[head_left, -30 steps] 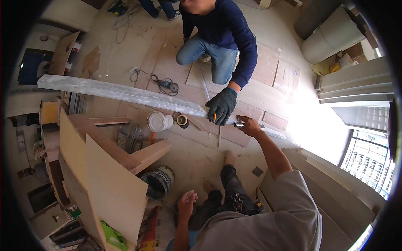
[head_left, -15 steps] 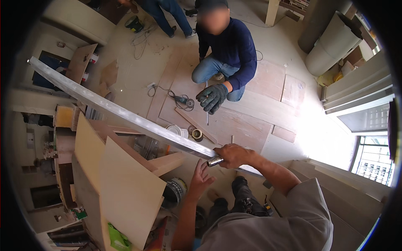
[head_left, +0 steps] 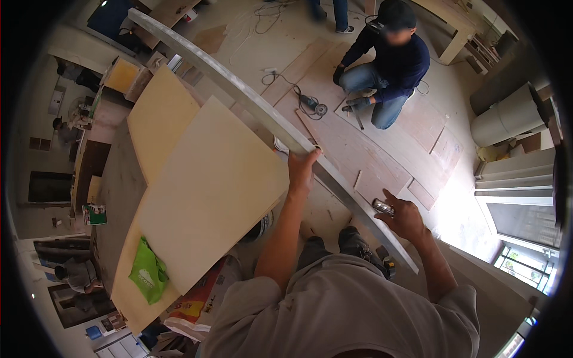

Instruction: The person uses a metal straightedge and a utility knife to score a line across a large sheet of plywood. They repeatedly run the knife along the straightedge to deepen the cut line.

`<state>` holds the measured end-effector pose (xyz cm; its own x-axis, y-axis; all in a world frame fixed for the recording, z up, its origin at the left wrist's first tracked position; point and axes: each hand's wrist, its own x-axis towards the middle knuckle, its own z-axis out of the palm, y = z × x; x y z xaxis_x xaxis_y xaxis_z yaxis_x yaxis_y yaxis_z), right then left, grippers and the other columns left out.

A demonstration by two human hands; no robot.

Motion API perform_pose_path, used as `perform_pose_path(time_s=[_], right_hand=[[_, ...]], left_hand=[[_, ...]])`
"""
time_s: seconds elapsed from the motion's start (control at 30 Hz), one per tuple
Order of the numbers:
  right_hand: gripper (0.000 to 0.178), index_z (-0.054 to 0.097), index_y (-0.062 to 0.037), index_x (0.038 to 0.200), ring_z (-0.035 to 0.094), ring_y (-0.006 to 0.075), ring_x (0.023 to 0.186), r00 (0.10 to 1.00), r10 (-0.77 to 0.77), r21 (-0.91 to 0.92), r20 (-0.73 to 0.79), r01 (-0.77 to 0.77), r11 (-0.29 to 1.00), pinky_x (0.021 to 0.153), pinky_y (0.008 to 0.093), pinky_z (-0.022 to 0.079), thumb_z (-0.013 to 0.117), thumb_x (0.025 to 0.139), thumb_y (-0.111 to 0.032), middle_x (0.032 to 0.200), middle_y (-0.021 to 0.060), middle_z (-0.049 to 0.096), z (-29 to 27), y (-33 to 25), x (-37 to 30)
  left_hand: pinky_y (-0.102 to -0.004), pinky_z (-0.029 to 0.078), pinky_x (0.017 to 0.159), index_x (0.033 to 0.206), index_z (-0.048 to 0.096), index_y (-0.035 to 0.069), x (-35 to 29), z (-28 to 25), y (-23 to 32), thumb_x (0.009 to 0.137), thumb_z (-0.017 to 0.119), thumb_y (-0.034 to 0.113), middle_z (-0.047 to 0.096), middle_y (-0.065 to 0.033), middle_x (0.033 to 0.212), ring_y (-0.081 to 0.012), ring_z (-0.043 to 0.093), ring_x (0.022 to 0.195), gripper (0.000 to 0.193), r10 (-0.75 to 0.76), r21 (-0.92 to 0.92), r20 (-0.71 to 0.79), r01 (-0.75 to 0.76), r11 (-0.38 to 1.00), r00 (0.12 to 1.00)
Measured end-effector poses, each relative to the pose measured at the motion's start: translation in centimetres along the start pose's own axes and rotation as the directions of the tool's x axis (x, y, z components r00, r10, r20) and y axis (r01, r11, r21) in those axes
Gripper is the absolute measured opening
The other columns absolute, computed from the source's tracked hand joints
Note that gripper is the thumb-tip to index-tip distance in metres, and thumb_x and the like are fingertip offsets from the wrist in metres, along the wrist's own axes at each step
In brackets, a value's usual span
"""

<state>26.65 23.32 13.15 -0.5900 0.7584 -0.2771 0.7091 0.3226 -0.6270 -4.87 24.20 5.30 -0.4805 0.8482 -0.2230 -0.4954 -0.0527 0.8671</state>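
Diagonally, the long bar (head_left: 276, 124) points forward-left.

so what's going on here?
A person's left hand grips a long pale metal bar that runs diagonally across the view. Their right hand holds a small shiny metal object close beside the bar. Beyond it, a co-worker in dark blue crouches low, with a corded power tool lying nearby.
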Motion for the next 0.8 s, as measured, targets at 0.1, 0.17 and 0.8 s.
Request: perform_pose_path(time_s=[0.1, 0.17, 0.8], right_hand=[[0.076, 0.051, -0.0032, 0.141, 0.07, 0.0374, 0.093, 0.978, 0.208, -0.137, 0.035, -0.201, 0.97, 0.079, 0.0449, 0.055, 0.084, 0.078, -0.031, 0.105, 0.0208, 0.07, 0.5, 0.1, -8.0], [0.077, 0.052, -0.0052, 0.14, 0.07, 0.0353, 0.093, 0.986, 0.142, -0.259, -0.081, -0.159, 0.953, 0.077, 0.0433, 0.055, 0.085, 0.075, -0.028, 0.106, 0.0186, 0.07, 1.5, 0.2, -11.0], [0.048, 0.064, -0.0023, 0.115, 0.064, 0.0244, 0.079, 0.831, -0.221, 0.002, 0.51, 0.256, 0.967, 0.074, 0.0382, 0.05, 0.076, 0.088, -0.04, 0.085, 0.014, 0.068, -5.7, -8.3, -2.2]], left_hand=[[-0.0443, 0.053, 0.094, 0.139, 0.039, -0.001, 1.4, -1.2, 5.3, 0.083, 0.066, -0.001, 0.052, -0.0089, 0.112, -0.0242, 0.057, 0.103, 0.063, -0.025, -0.183, 0.073, 0.038, 0.982, 0.997], [-0.0417, 0.051, 0.093, 0.142, 0.036, -0.002, 2.5, -3.3, 7.4, 0.083, 0.069, 0.001, 0.053, -0.0063, 0.108, -0.0231, 0.056, 0.102, 0.067, 0.077, -0.281, 0.153, -0.032, 0.959, 0.985], [-0.0475, 0.052, 0.099, 0.132, 0.048, -0.004, 7.9, -20.6, 22.0, 0.107, 0.044, 0.039, 0.061, -0.0187, 0.122, -0.0352, 0.061, 0.113, 0.049, 0.19, -0.365, -0.255, -0.276, 0.889, 0.948]])
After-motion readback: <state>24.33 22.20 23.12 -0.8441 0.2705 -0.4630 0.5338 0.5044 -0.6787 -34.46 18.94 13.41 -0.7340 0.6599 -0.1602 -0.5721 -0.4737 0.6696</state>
